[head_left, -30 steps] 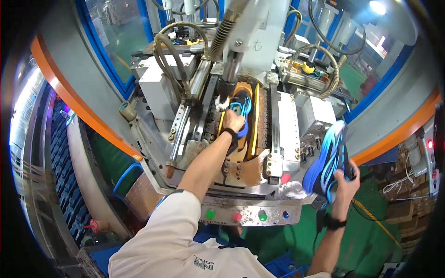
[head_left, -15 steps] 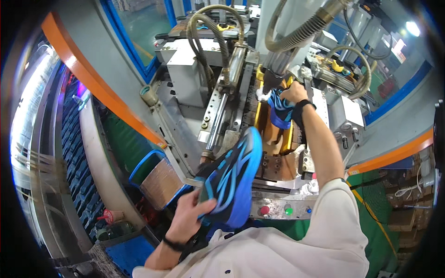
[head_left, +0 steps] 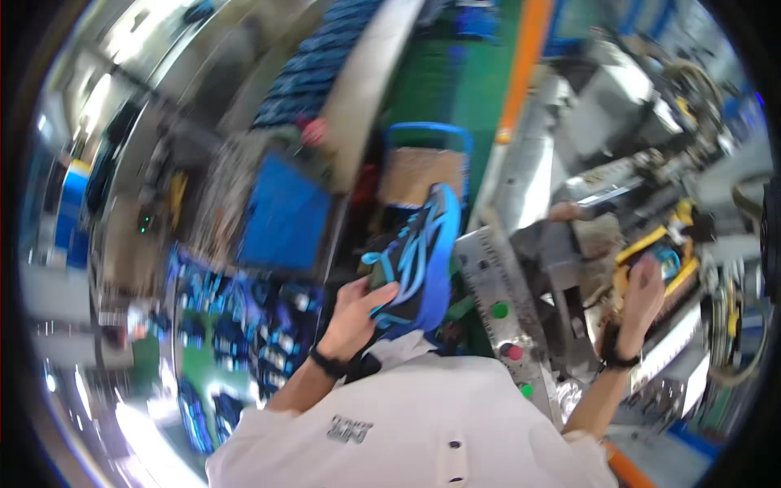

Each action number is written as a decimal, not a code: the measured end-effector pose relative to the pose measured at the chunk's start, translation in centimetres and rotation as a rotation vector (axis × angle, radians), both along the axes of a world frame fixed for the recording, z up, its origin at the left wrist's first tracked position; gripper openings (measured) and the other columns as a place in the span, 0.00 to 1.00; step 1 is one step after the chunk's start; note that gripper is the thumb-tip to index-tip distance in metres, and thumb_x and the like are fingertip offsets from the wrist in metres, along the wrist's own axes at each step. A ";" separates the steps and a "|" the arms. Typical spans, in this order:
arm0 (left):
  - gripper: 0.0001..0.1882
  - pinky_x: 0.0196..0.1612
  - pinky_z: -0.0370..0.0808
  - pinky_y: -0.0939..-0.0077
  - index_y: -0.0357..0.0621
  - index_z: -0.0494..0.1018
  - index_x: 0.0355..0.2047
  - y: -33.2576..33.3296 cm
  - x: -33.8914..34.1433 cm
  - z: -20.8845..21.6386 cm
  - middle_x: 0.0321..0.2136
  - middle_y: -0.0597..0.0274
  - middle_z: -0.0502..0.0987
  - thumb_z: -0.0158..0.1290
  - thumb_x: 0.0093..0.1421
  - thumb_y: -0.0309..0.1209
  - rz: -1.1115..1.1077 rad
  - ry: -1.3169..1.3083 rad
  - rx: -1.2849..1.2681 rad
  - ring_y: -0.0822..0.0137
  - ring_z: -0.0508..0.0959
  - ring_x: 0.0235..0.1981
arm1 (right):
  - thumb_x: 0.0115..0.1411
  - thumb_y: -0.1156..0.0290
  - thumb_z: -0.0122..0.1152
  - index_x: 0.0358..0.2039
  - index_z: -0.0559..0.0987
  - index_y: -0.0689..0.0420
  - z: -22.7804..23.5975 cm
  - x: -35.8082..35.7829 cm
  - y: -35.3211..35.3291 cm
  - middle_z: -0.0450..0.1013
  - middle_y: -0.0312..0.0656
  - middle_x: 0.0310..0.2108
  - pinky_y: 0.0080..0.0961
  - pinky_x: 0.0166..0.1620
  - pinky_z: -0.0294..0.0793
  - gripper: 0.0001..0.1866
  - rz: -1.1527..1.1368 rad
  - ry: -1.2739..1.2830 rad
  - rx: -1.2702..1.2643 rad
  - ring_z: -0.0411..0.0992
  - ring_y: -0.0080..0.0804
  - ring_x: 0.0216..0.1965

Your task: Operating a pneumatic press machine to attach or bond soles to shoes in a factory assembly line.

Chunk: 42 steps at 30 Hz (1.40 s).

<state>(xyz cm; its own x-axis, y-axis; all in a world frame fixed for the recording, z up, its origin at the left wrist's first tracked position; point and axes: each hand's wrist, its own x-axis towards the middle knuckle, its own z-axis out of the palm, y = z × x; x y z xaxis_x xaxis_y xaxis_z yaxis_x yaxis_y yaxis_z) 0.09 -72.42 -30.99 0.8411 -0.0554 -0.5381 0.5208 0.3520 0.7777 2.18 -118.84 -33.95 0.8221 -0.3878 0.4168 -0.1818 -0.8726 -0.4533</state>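
Observation:
My left hand (head_left: 358, 317) is closed round the heel end of a black and blue sports shoe (head_left: 435, 260), held toe-up in front of my chest. Bright blue strands run across its dark upper, and a blue sole shows along its right side. At the right, my right hand (head_left: 643, 297) is bent over the yellow-edged slot of a machine (head_left: 691, 272). Its fingers are bunched against a second blue shoe (head_left: 669, 262), of which only a small part shows past them. Motion blurs this hand, and its exact hold is hard to see.
A metal control panel (head_left: 492, 276) with green and red buttons stands between my arms. Beyond the held shoe is a blue-framed bin with a brown board (head_left: 419, 175). A blue tray (head_left: 286, 211) and a rack of several shoes (head_left: 244, 333) are at the left. An orange post (head_left: 525, 73) rises behind.
The view has swung left, so the machine now lies at the right and the shoe rack shows. The left hand still holds its shoe; the right hand stays at the machine's slot.

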 end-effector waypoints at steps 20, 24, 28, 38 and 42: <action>0.10 0.20 0.57 0.81 0.42 0.77 0.33 13.9 -20.4 -1.9 0.19 0.75 0.67 0.60 0.56 0.35 0.799 0.052 0.248 0.80 0.64 0.18 | 0.59 0.74 0.51 0.44 0.74 0.63 -22.2 -1.3 14.6 0.68 0.55 0.43 0.43 0.54 0.62 0.14 0.478 0.270 0.003 0.64 0.54 0.48; 0.06 0.31 0.73 0.79 0.40 0.78 0.36 21.4 -24.4 -3.1 0.30 0.65 0.79 0.57 0.58 0.26 1.189 -0.085 -0.110 0.72 0.78 0.27 | 0.61 0.73 0.57 0.45 0.75 0.63 -18.7 1.6 17.3 0.73 0.49 0.39 0.29 0.35 0.73 0.13 0.386 0.134 -0.048 0.73 0.43 0.33; 0.06 0.27 0.70 0.82 0.39 0.77 0.31 33.7 -25.0 -7.0 0.25 0.66 0.78 0.60 0.55 0.28 1.373 0.024 0.106 0.73 0.77 0.26 | 0.61 0.74 0.56 0.43 0.75 0.64 -8.7 9.9 27.7 0.73 0.49 0.38 0.28 0.40 0.72 0.11 0.640 -0.071 0.180 0.73 0.38 0.36; 0.24 0.39 0.74 0.54 0.35 0.70 0.33 56.4 -23.8 -28.5 0.28 0.42 0.77 0.63 0.40 0.38 1.242 0.608 1.217 0.41 0.77 0.31 | 0.54 0.78 0.62 0.38 0.78 0.61 26.8 18.9 71.4 0.76 0.42 0.34 0.28 0.40 0.72 0.10 1.356 -0.497 -0.108 0.74 0.34 0.36; 0.21 0.41 0.74 0.50 0.36 0.68 0.36 55.1 -23.5 -32.2 0.29 0.41 0.78 0.60 0.44 0.33 1.174 0.719 1.093 0.39 0.78 0.34 | 0.50 0.79 0.63 0.43 0.77 0.58 32.5 21.7 87.9 0.76 0.44 0.40 0.31 0.44 0.73 0.17 1.589 -0.643 -0.524 0.74 0.42 0.41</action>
<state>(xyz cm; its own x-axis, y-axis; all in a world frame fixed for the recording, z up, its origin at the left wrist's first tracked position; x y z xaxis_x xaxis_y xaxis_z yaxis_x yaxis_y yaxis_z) -23.46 -17.31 -63.17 -0.2327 0.9592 -0.1605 0.7126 0.2804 0.6431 23.87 -30.90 -1.45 -0.0869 0.7978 0.5967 0.9659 -0.0793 0.2466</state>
